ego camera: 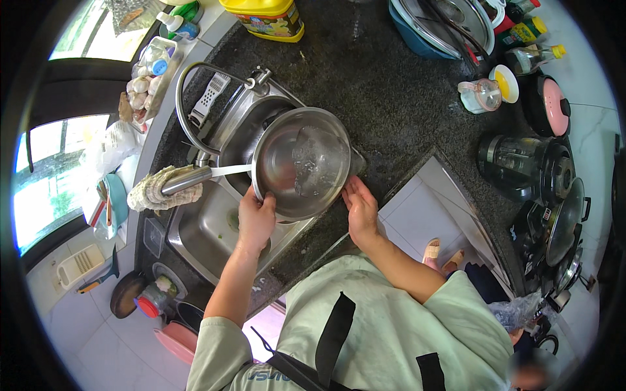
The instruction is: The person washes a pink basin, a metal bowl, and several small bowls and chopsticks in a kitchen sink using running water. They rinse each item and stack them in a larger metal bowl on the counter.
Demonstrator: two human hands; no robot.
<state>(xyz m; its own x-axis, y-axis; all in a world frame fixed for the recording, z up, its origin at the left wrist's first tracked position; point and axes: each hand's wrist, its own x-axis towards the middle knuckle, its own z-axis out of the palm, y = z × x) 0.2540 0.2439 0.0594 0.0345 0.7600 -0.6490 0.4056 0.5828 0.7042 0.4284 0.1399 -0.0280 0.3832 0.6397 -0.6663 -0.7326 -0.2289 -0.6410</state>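
Observation:
A stainless steel bowl [274, 146] is held level over the sink's edge, with clear, rippled water in it. My left hand [257, 217] grips its near left rim, thumb on top. Fingers of my right hand [362, 207] press against the bowl's right side; their tips are partly hidden. At the left, a steel faucet [188, 181] points towards the bowl, and a pale strip that could be its spout or running water reaches the rim. A rough, cream-coloured scrubber [151, 190] hangs over the faucet. Below lies a double-basin steel sink [195, 229], partly covered by the bowl.
Dark stone counter [391, 97] surrounds the sink. A white grater [210, 100] lies behind it; garlic bulbs [142, 85] fill a tray on the sill. Rightward stand a glass pitcher [481, 95], a black blender [525, 166] and a lidded pan [565, 222]. Another person's sandalled feet [433, 251] are nearby.

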